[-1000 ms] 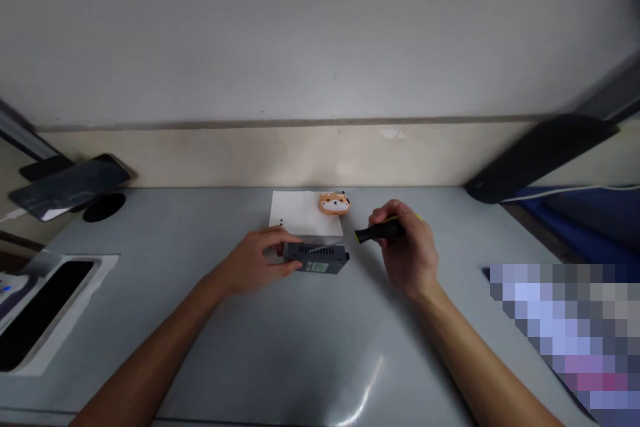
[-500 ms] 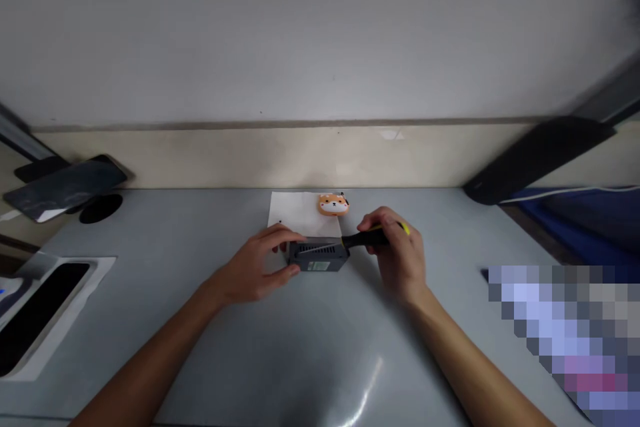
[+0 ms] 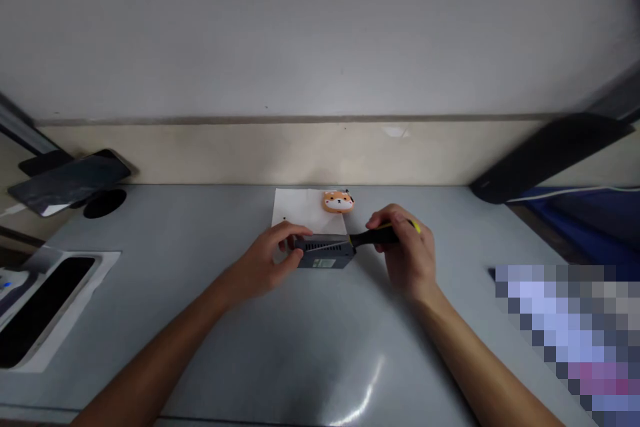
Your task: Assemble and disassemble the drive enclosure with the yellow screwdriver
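A small dark grey box-shaped device [image 3: 347, 255], with vent slots and a pale label on its near side, rests on the grey desk. My left hand [image 3: 263, 260] grips its left end, the thumb on the near face and the fingers behind and on top. In my right hand [image 3: 410, 250] is a screwdriver [image 3: 373, 237] with a black and yellow handle. Its thin shaft slants leftward across the vented side of the device, ending near my left thumb. Whether the tip sits in a screw or slot cannot be made out.
Behind the device lies white paper [image 3: 295, 207] with an orange animal-faced case [image 3: 339, 201] on it. At left are a phone on a stand [image 3: 70, 180] and a black-screened phone [image 3: 47, 307] on white paper. A dark panel [image 3: 545, 157] leans at right.
My left thumb has shifted up along the near face of the device. My right hand and the screwdriver have moved very slightly right. The whole view has also shifted a little.
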The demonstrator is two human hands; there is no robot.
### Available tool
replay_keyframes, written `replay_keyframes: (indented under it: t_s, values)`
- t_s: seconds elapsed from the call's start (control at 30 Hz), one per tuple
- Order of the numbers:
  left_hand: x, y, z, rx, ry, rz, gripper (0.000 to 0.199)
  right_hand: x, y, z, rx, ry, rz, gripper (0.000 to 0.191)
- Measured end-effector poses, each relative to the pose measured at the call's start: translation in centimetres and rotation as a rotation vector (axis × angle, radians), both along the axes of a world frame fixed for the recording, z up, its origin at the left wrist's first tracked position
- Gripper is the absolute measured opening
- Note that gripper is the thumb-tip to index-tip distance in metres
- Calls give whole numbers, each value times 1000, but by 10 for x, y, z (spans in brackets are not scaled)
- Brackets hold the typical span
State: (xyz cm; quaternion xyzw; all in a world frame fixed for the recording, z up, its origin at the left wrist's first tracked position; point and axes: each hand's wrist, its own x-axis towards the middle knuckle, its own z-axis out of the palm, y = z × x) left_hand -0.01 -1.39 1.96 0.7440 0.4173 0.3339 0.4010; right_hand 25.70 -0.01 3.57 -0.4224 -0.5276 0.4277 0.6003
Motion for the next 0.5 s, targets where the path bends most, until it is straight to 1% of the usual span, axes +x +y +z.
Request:
replay_keyframes:
  t_s: [0.13, 0.2, 0.27, 0.37, 0.4, 0.43, 0.5]
  values:
    - [3, 0, -3, -152, -24, 31, 31, 2, 5, 0, 12, 88, -77, 34]
    - [1, 1, -1, -185, -21, 31, 31, 2, 9, -1, -30, 105, -96, 34]
    - [-4, 3, 2, -201, -19, -7, 31, 0, 13, -4, -112, 59, -83, 35]
    - [-17, 10, 7, -193, -30, -66, 33, -6, 16, -9, -219, -75, 2, 41]
    - [-22, 14, 8, -181, -28, -54, 34, -9, 16, -11, -241, -110, 39, 42]
    - [-27, 18, 7, -161, -21, -15, 35, -11, 16, -13, -260, -139, 74, 43]
    - [-36, 25, 4, -89, 16, 127, 38, -15, 15, -17, -283, -185, 132, 44]
